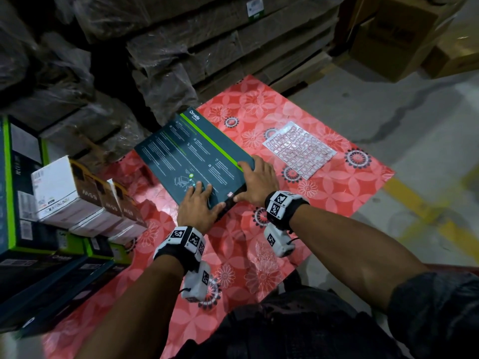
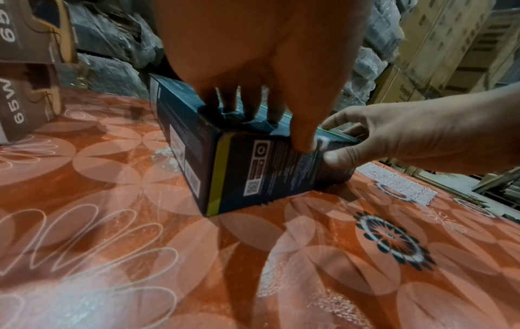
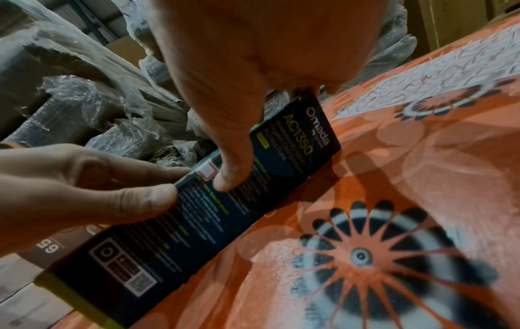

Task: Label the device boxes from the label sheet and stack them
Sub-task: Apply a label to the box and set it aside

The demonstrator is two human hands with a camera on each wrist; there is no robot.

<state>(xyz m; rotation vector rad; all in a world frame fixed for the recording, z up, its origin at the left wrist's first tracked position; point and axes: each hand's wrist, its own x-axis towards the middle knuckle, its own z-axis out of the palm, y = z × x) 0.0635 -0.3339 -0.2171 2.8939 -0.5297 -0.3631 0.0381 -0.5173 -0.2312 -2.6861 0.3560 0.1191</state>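
Observation:
A dark teal device box [image 1: 194, 156] with a green stripe lies flat on the red floral mat [image 1: 331, 203]. My left hand [image 1: 201, 203] grips its near corner, fingers on the top face [image 2: 247, 111] and thumb down the side. My right hand [image 1: 255, 181] holds the near right corner, fingers over the top. Its thumb [image 3: 228, 180] presses the side face right beside a small white label [image 3: 206, 173] stuck near the upper edge. The label sheet [image 1: 299, 149] lies on the mat to the right of the box.
White and brown 65W boxes [image 1: 77, 198] and dark green-edged boxes [image 1: 20, 190] are stacked at the left. Plastic-wrapped cardboard piles [image 1: 207, 47] stand behind the mat. Grey concrete floor with a yellow line [image 1: 427, 211] runs along the right.

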